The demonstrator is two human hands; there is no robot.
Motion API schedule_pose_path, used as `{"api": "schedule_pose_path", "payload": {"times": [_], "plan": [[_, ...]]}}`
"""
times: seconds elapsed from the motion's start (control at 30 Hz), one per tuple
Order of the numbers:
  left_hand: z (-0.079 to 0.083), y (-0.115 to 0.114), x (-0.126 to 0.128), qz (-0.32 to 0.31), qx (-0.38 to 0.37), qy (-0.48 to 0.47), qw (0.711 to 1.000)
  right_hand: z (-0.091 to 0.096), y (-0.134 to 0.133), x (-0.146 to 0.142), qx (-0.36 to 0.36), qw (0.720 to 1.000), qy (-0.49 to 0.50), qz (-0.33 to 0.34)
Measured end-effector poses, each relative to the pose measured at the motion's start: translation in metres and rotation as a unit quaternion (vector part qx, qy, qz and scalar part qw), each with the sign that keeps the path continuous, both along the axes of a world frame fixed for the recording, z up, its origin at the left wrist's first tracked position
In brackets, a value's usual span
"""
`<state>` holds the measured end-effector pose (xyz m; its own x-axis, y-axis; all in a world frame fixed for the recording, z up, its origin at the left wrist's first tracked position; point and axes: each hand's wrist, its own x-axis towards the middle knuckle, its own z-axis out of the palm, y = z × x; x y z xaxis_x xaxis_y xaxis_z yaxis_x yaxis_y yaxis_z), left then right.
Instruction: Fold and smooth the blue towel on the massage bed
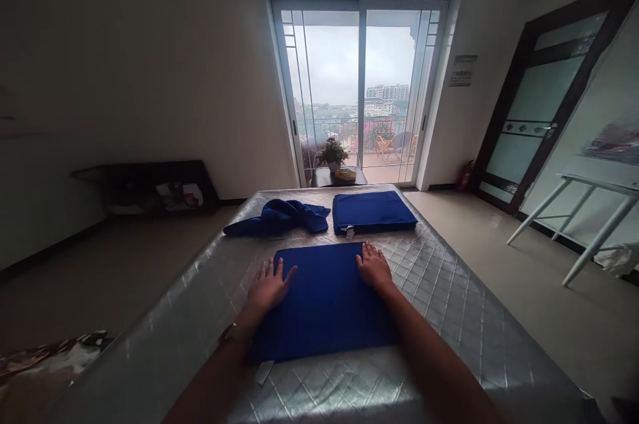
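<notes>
A blue folded cloth [327, 304] lies flat in front of me on a plastic-wrapped mattress [449, 317], a white tag sticking out at its near left corner. My left hand [269, 285] rests on the cloth's left edge, fingers spread. On its far right corner lies my right hand [374, 264], palm down with fingers stretched out. Beyond them, a neat stack of folded blue cloth [374, 209] sits to the right, with a white tag at its front. Left of that stack is a crumpled blue cloth [287, 216].
Past the mattress stands a small dark table [332, 178] with a potted plant [333, 152], before sliding glass doors [362, 91]. On the right are a white-legged table [594, 211] and a dark-framed door [544, 98]. A dark framed object [150, 188] leans by the left wall.
</notes>
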<state>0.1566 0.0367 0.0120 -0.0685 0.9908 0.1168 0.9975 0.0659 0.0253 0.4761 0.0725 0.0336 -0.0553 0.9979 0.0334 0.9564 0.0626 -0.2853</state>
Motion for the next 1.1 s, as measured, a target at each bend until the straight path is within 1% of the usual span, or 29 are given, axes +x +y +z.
{"api": "schedule_pose_path", "payload": {"times": [0.03, 0.07, 0.1, 0.13, 0.2, 0.27, 0.33, 0.4, 0.43, 0.47, 0.53, 0.6, 0.7, 0.77, 0.87, 0.97, 1.03, 1.1], "plan": [[0.006, 0.002, 0.005, 0.03, -0.016, 0.003, 0.999, 0.0, 0.0, 0.0, 0.002, 1.0, 0.002, 0.0], [0.012, 0.004, 0.012, 0.046, -0.023, 0.004, 0.999, 0.0, 0.0, 0.0, 0.006, 1.0, 0.003, 0.0], [0.017, 0.006, 0.022, 0.044, -0.022, 0.007, 0.999, 0.0, -0.001, 0.0, 0.009, 1.0, 0.004, 0.001], [0.021, 0.009, 0.035, 0.023, -0.014, 0.01, 1.0, 0.0, -0.001, -0.001, 0.012, 1.0, 0.005, 0.002], [0.026, 0.014, 0.07, -0.051, -0.003, 0.004, 0.999, 0.001, -0.001, -0.001, 0.015, 1.0, 0.003, 0.002], [0.026, 0.022, 0.113, -0.13, 0.005, -0.026, 0.991, 0.001, -0.001, -0.001, 0.014, 1.0, -0.001, 0.002], [0.023, 0.032, 0.157, -0.19, 0.011, -0.069, 0.979, -0.001, -0.001, 0.001, 0.009, 1.0, -0.011, 0.01], [0.02, 0.043, 0.192, -0.224, 0.024, -0.103, 0.969, -0.003, 0.0, 0.004, 0.002, 0.999, -0.024, 0.027], [0.018, 0.048, 0.205, -0.231, 0.031, -0.113, 0.966, -0.005, 0.0, 0.006, 0.001, 0.999, -0.032, 0.036], [0.016, 0.053, 0.215, -0.234, 0.036, -0.118, 0.964, -0.006, 0.0, 0.007, 0.0, 0.998, -0.039, 0.044], [0.012, 0.058, 0.222, -0.236, 0.038, -0.117, 0.964, -0.008, 0.001, 0.008, 0.002, 0.998, -0.049, 0.05], [0.008, 0.058, 0.217, -0.234, 0.033, -0.115, 0.965, -0.008, 0.002, 0.007, 0.006, 0.998, -0.049, 0.045], [0.004, 0.053, 0.19, -0.216, 0.022, -0.113, 0.97, -0.006, 0.002, 0.004, 0.011, 0.999, -0.032, 0.024], [0.004, 0.049, 0.16, -0.186, 0.0, -0.102, 0.977, -0.003, 0.002, 0.001, 0.011, 1.0, -0.02, 0.01], [0.007, 0.043, 0.104, -0.114, -0.035, -0.071, 0.99, -0.001, 0.001, 0.0, 0.009, 1.0, -0.013, 0.002], [0.009, 0.037, 0.05, -0.049, -0.033, -0.049, 0.997, 0.0, 0.0, 0.0, 0.012, 1.0, -0.014, 0.0], [0.008, 0.033, 0.027, -0.023, -0.018, -0.04, 0.999, 0.0, 0.0, 0.0, 0.01, 1.0, -0.019, 0.0], [0.007, 0.03, 0.016, -0.009, -0.009, -0.034, 0.999, 0.0, 0.0, 0.0, 0.009, 1.0, -0.025, 0.0]]}}
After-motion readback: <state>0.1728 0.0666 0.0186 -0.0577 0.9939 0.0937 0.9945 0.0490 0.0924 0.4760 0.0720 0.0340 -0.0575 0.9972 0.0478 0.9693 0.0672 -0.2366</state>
